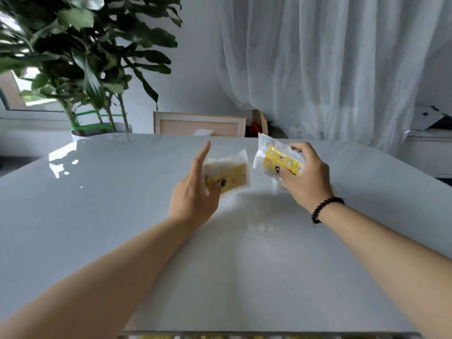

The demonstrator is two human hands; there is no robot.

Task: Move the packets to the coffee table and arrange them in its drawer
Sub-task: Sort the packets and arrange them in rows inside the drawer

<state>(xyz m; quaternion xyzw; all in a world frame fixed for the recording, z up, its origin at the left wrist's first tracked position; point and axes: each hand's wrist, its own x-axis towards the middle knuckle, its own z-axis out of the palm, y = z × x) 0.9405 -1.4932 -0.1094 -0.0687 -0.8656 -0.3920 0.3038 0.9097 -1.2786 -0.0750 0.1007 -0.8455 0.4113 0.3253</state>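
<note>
Two bare arms reach out over a glossy white desk [122, 216]. The left hand [195, 192] holds a packet [232, 177] above the desk near its middle: the thumb presses on the packet's yellow lower part, the index finger points straight up and away, and the other fingers are hidden behind the packet. The packet is clear plastic at the top with a yellow printed band below, tilted and motion-blurred. The left grip is narrow, pinching that packet.

The right hand [305, 177] is just to the right, its fingers curled round a second packet [276, 157] of the same kind, clear with a yellow patterned inside. The thumb lies across the yellow front, and the packet's clear end sticks up and to the left from the fist. This grip is closed tight round the packet. A dark bead bracelet [325, 209] circles the right wrist. The two packets are near each other but apart, both off the desk surface. A little yellow shows under the right hand, too hidden to identify.

Beyond the far edge stands a leafy plant [80, 57] in a white pot at the left, a wooden frame [198, 124] leaning behind the desk, and a sheer white curtain [318, 57] at the right.
</note>
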